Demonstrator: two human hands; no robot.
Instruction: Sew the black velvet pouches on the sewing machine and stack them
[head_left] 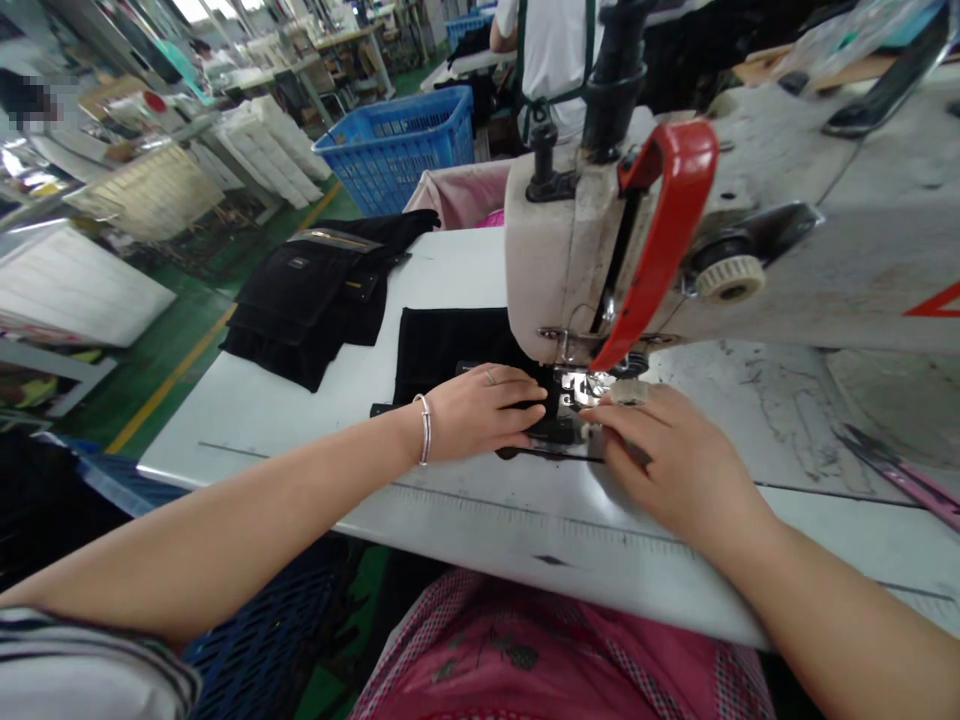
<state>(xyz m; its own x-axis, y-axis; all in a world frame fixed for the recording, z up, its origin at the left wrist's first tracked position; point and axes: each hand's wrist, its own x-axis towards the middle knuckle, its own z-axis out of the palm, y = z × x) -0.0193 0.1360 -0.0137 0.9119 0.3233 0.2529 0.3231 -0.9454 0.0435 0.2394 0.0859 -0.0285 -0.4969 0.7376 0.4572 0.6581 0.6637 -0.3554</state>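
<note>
Fingers (517, 385) of the left hand (472, 410) are lying spread flat, pressing the black fabric (439, 345) to the table (300, 400) beside the presser foot (576, 388), while the right hand (675, 460) is curling at its near edge, grip unclear, and keeping fingertips clear of that foot seems wise.

Blue basket (394, 150), black garment pile (307, 300) at left, scissors (892, 465) far right.

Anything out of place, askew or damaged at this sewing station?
Nothing serious. The left hand rests flat on the black fabric and the right hand sits by the needle of the sewing machine. The stack of black pieces lies askew, seemingly overhanging the left edge of the table; its top right of the machine is scuffed.
</note>
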